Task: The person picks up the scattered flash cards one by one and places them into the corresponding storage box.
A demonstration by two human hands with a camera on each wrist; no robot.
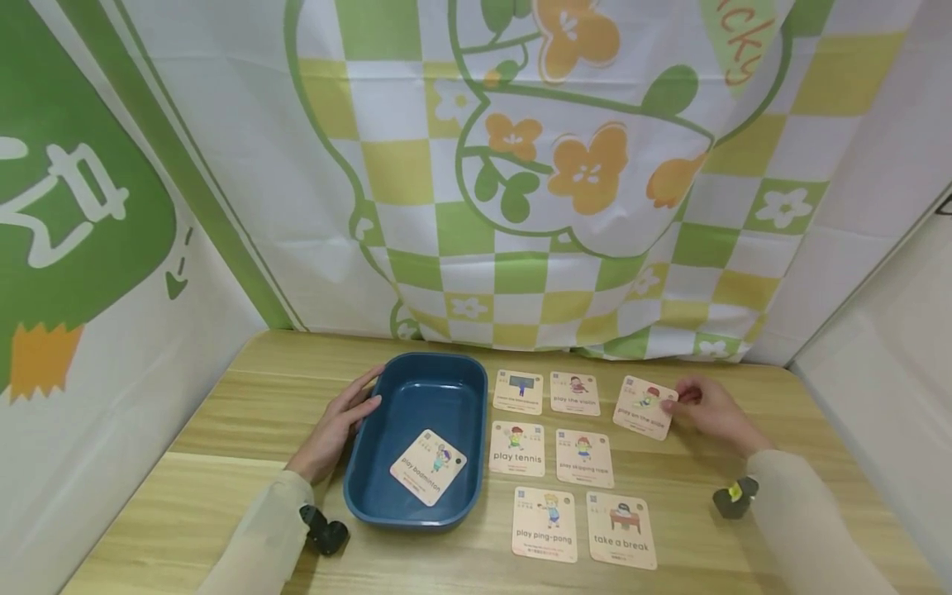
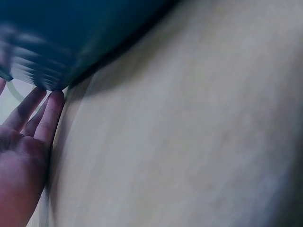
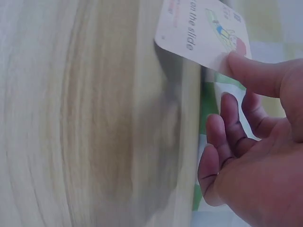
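My right hand [image 1: 714, 413] pinches a square picture card [image 1: 641, 413] by its edge, thumb on the printed face. It reads "play on the slide" and is raised over the wooden table, as the right wrist view shows with my hand [image 3: 255, 156]. On the left, my left hand [image 1: 338, 430] rests against the outer side of a blue tray [image 1: 357, 463], thumb at the rim. Nearly straight fingers [image 2: 49, 116] touch the tray's wall [image 2: 71, 38] in the left wrist view. A "play badminton" card [image 1: 428, 467] lies tilted inside the tray.
Right of the tray, several cards lie face up in rows, among them "play the violin" [image 1: 575, 393], "play tennis" [image 1: 516, 449], "play skipping rope" [image 1: 584, 459], "play ping-pong" [image 1: 545, 525] and "take a break" [image 1: 621, 530]. A patterned cloth [image 1: 491, 281] hangs behind the table.
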